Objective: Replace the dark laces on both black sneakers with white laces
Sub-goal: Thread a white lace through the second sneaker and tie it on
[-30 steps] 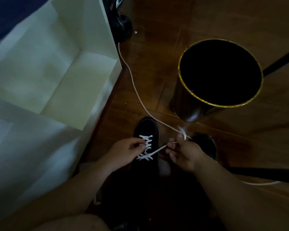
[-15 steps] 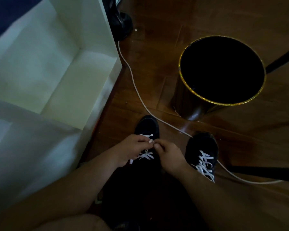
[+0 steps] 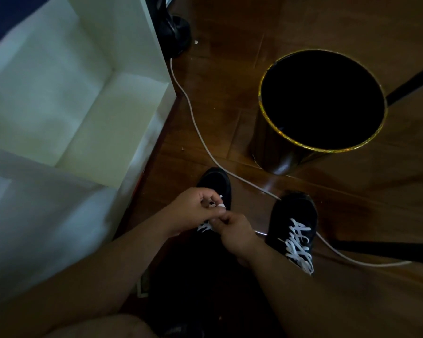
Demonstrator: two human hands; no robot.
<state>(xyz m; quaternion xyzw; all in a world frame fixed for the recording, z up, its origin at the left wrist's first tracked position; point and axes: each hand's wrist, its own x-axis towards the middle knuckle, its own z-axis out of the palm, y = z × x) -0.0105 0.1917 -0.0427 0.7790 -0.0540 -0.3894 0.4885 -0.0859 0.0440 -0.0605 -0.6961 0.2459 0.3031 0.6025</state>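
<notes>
Hands have come together over the left sneaker [image 3: 215, 184]: a second ago our right hand [image 3: 235, 231] was out to the side drawing a length of white lace [image 3: 221, 205] taut, and now that slack is gathered in, with both sets of fingers meeting just above the shoe's tongue. Our left hand [image 3: 193, 211] has its fingers curled round a small loop of lace, which shows white at the fingertips; the right hand's fingers are bent and pinching beside it, touching the left thumb, though exactly what strand they hold is hidden. We judge this to be the tying stage, so lacing on this shoe looks finished bar the knot.

Compared with half a second ago, the left hand has lifted a little and turned, exposing the loop; the crossings of lace below the fingers are mostly covered. The right sneaker [image 3: 294, 225], well to the right of the fingers, is uncovered now and already wears white laces [image 3: 298, 242]. Beyond the fingertips stand the black bin [image 3: 274, 157] and the white cable [image 3: 193, 118] on the wooden floor [image 3: 230, 81].
</notes>
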